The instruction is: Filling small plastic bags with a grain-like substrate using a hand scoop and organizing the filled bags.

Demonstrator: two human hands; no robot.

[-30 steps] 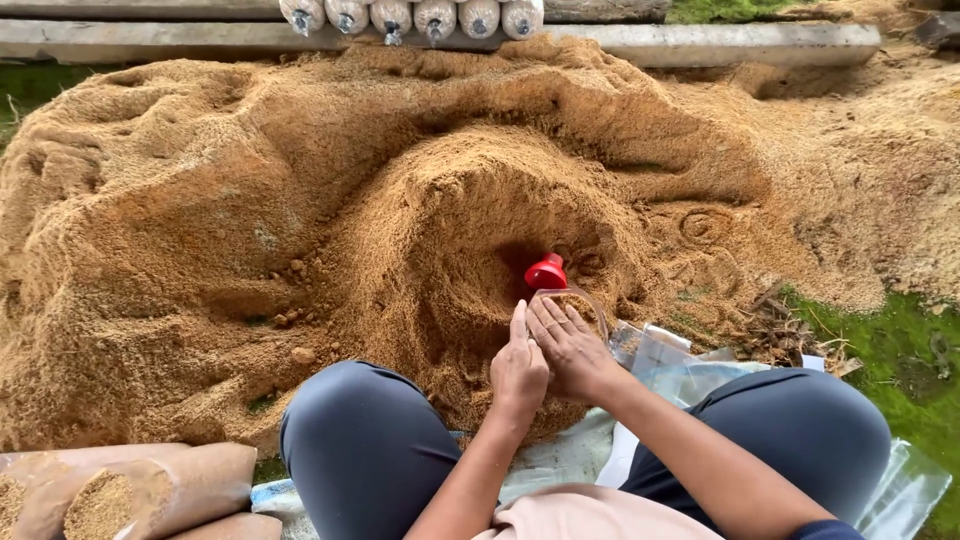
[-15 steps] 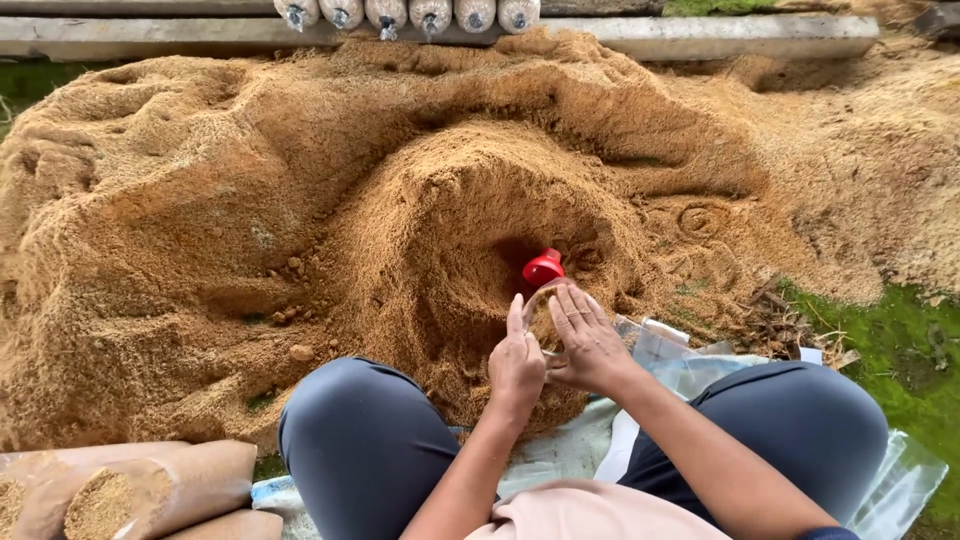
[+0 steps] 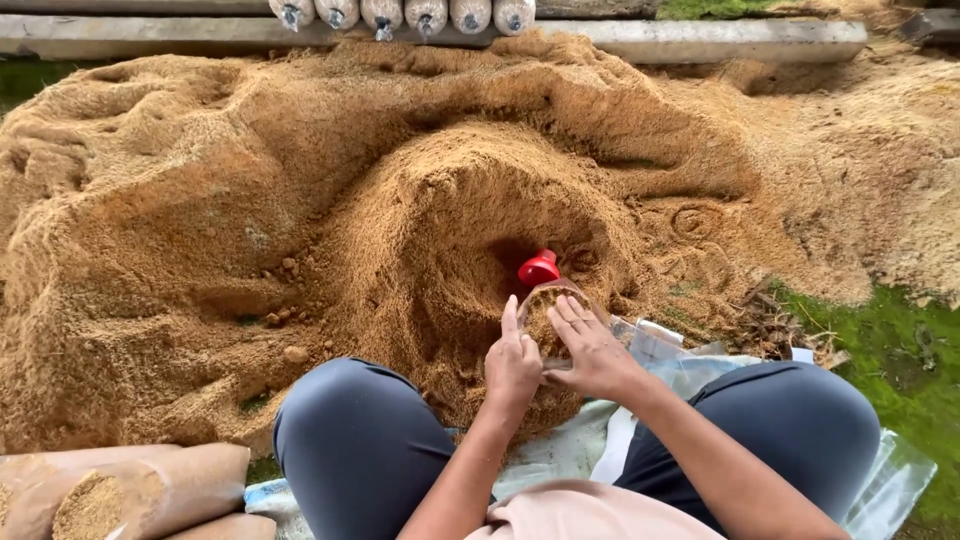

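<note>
Sawdust fills the small clear plastic bag I hold upright at the foot of the hollowed sawdust heap, just under a red scoop stuck in the hollow. My left hand grips the bag's side, thumb up, while my right hand lies flat with fingers spread over its top. Filled tan bags lie at lower left, a row of pale round-ended bags lines the grey concrete kerb beyond, and a translucent plastic sheet is spread beneath my knees.

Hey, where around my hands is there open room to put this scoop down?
Free: the pale sheet between your knees, below both hands, and the grass right of your right knee. Crowded: the hollow in the sawdust pile, where the left hand, right hand and red-capped scoop meet, and bottom left, where filled bags lie.
</note>
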